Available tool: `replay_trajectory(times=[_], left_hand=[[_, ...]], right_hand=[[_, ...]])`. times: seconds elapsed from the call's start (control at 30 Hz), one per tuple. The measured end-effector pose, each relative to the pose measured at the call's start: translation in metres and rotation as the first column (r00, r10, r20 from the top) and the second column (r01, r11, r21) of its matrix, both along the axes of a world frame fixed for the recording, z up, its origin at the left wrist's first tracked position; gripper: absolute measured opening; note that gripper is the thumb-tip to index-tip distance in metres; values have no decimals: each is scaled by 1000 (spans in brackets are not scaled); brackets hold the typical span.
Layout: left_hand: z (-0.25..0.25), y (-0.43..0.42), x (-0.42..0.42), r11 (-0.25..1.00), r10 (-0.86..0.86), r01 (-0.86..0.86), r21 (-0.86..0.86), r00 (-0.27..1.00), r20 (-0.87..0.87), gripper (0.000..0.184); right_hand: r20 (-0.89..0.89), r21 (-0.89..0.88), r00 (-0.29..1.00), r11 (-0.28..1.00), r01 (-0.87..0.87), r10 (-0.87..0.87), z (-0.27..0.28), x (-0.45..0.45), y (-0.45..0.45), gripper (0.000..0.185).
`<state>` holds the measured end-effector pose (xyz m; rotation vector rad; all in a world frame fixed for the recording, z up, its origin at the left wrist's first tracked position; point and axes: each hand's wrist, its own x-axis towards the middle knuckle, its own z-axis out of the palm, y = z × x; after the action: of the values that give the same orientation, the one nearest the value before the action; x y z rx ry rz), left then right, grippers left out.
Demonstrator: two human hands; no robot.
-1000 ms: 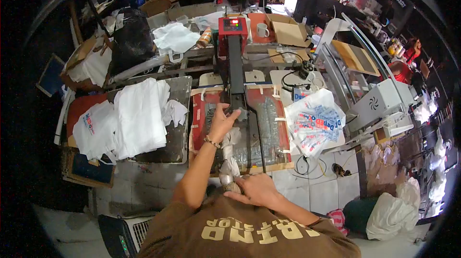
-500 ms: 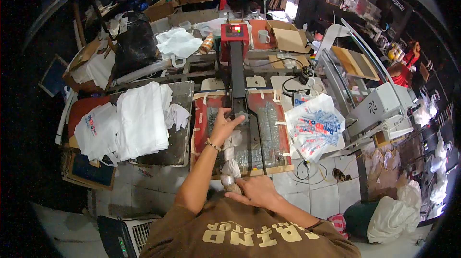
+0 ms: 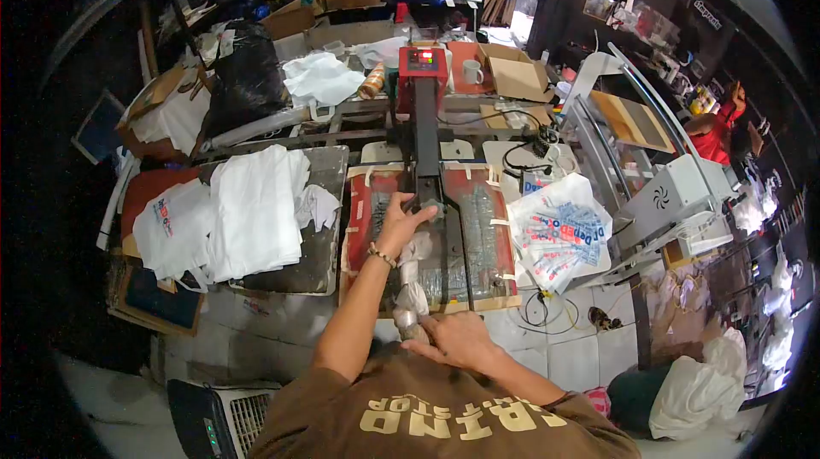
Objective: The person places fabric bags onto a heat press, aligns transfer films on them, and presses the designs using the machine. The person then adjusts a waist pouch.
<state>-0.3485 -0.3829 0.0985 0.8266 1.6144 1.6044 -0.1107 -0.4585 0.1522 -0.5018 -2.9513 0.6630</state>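
Note:
A heat press (image 3: 425,130) with a red control box (image 3: 423,62) at its back stands in front of me. My left hand (image 3: 403,227), with a beaded bracelet on the wrist, grips the dark arm of the press near its front, thumb stretched across the top. The long press handle (image 3: 412,297), wrapped in pale cloth or plastic, points toward my body. Around its near end, close to my shirt, my right hand (image 3: 457,339) is closed. Beneath the arm lies the wide press plate (image 3: 487,241), with red and silvery patches and tape along its edges.
White bags (image 3: 254,216) lie stacked on a board at left. Printed white bags (image 3: 562,228) with blue and red lettering fan out at right. A grey machine (image 3: 675,190) stands farther right, and loose cables (image 3: 547,314) lie on the floor. A mug (image 3: 471,71) stands behind.
The whole view has shifted slightly with my head. Both hands keep the same hold on the press, and no object has visibly moved.

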Motion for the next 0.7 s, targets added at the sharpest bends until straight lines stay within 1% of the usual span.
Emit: replay_trajectory(times=[0.1, 0.17, 0.3, 0.37, 0.4, 0.47, 0.5, 0.57, 0.6, 0.63, 0.67, 0.7], left_hand=[[-13, 5, -3, 999, -3, 3, 45, 1000, 13, 70], [-14, 6, -4, 998, 28, -25, 51, 998, -50, 67], [-5, 5, -2, 998, 53, -51, 23, 995, -87, 62], [1, 3, -2, 1000, 18, -18, -9, 1000, 2, 58], [4, 2, -1, 1000, 22, -22, -9, 1000, 3, 58], [7, 2, -1, 997, 10, -7, -77, 999, 35, 62], [6, 2, -1, 997, 12, -9, -76, 999, 37, 62], [5, 7, -2, 1000, 22, -22, 2, 1000, 17, 50], [4, 8, -5, 1000, 24, -24, 3, 1000, 20, 50], [6, 8, -7, 999, 17, -24, -41, 987, -157, 47], [16, 7, -7, 996, 5, -34, -83, 944, -328, 45], [28, 10, -11, 995, 17, -46, -83, 948, -318, 45]], right_hand=[[5, 31, 1000, 1000, -5, 5, -5, 1, 0, 65], [21, 91, 1000, 996, -13, 11, -5, 1, 0, 66], [-22, 91, 1000, 996, -18, 20, -7, -1, 2, 67], [-38, 57, 999, 998, -22, 24, -4, -2, 3, 67], [-37, 58, 999, 998, -25, 28, -2, -2, 3, 67], [-12, 31, 999, 999, -33, 33, 3, -3, 4, 66], [-10, 32, 999, 999, -35, 35, 4, -3, 4, 66], [29, 10, 999, 1000, -25, 25, 9, -4, 4, 66], [32, 11, 999, 1000, -27, 27, 14, -3, 5, 66], [-26, 9, 998, 999, -54, 54, 23, -1, 4, 66], [-84, 9, 993, 996, -83, 84, 38, 0, 5, 67], [-73, 9, 993, 995, -96, 96, 60, 1, 10, 67]])
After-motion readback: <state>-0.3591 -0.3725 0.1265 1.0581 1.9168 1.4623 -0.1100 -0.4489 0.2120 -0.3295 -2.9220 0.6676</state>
